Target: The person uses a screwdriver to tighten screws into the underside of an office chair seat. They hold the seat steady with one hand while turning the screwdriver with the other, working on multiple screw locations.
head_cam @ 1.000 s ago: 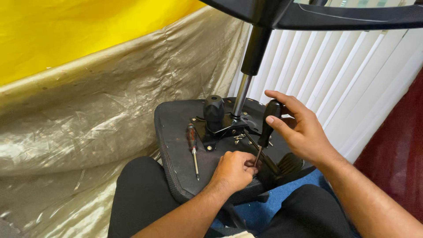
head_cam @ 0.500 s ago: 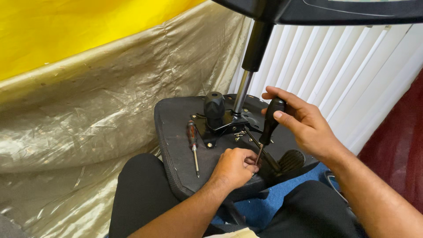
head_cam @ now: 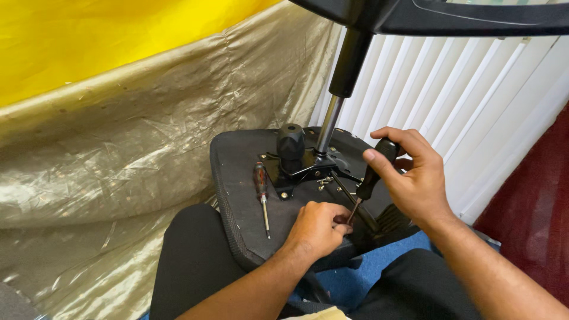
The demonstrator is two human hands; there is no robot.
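An upturned black office chair seat (head_cam: 237,178) rests across my lap, its metal mechanism plate (head_cam: 305,169) and gas column (head_cam: 341,89) rising from it. My right hand (head_cam: 415,178) grips a black-handled screwdriver (head_cam: 370,175), its shaft slanting down to the seat underside. My left hand (head_cam: 317,228) is curled at the screwdriver's tip, fingers pinching something small that I cannot make out. A second screwdriver with a dark red handle (head_cam: 261,192) lies loose on the seat to the left. A black knob (head_cam: 291,142) stands on the plate.
A crinkled gold sheet (head_cam: 118,160) and yellow cloth (head_cam: 89,41) hang to the left. White vertical blinds (head_cam: 474,106) stand behind. The chair's star base (head_cam: 462,15) spans overhead. Dark red floor (head_cam: 533,237) at right. Blue fabric (head_cam: 379,266) lies under the seat.
My right hand has tilted the screwdriver handle slightly and shifted its grip; my left hand stays at the tip. The view has moved a little closer.
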